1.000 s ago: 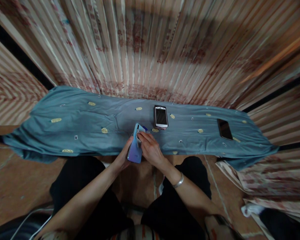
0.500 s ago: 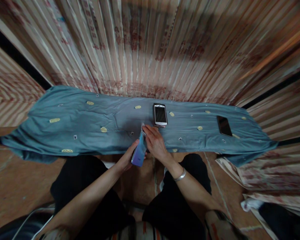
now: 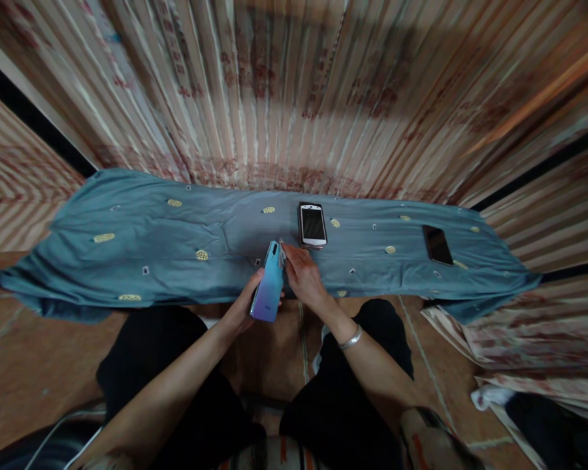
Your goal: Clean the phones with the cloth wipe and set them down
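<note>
The left hand (image 3: 244,307) holds a glossy blue-purple rectangular phone (image 3: 268,287), which could slip if the right hand (image 3: 304,274), pinching a thin pale scrap (image 3: 281,254), presses hard

A pleated beige fabric curtain (image 3: 284,104) with dark-red print is hanging behind the long, blue-grey, cloth-covered tabletop (image 3: 240,228). Black poles (image 3: 34,115) are running outward from the tabletop's left and right ends. Brown floor tiles (image 3: 29,372) with pale joints are spreading below it, and dim light is falling across it.
</note>
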The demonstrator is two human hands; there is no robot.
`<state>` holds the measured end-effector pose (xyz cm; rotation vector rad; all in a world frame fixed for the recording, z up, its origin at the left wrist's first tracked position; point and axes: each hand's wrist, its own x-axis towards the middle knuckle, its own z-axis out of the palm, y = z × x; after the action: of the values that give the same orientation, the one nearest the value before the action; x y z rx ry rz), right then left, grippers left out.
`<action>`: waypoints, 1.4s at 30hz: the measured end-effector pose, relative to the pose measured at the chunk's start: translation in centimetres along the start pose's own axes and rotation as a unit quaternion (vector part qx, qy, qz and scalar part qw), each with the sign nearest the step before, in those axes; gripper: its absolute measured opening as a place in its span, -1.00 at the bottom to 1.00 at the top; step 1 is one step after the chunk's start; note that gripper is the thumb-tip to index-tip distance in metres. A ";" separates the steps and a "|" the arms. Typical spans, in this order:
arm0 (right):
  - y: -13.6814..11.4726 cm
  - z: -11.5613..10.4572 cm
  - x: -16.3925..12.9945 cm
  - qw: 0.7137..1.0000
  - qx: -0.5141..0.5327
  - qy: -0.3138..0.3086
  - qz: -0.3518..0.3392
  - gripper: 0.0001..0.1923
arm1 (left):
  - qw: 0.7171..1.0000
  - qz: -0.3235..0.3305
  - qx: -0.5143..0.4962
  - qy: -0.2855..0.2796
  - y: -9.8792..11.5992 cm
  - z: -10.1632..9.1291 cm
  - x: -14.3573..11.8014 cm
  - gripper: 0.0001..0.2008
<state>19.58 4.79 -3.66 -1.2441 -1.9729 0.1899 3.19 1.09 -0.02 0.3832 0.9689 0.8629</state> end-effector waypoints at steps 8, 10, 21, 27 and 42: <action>0.1 0.5 -0.4 1.000 0.009 -0.019 0.011 -0.49 | 0.999 0.005 -0.025 -0.037 0.1 -0.8 0.2 -0.56; 0.0 0.6 -0.6 1.000 0.009 -0.022 0.005 -0.50 | 0.999 0.010 -0.028 -0.037 0.3 -0.8 0.3 -0.55; -0.6 0.4 -0.8 1.000 -0.009 -0.011 -0.020 -0.52 | 0.999 0.020 -0.029 -0.042 -0.6 -1.3 1.2 -0.60; -0.9 0.2 -0.8 0.999 -0.008 -0.014 -0.036 -0.50 | 0.999 0.023 -0.014 -0.026 -0.8 -0.9 1.1 -0.67; -0.4 -0.6 -0.3 0.999 0.035 0.004 -0.003 -0.47 | 0.999 -0.012 0.025 -0.033 -1.1 -0.7 0.8 -0.61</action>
<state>19.73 4.15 -3.20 -1.1922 -1.9462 0.2481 3.36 0.94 -1.51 0.4403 0.9329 0.8004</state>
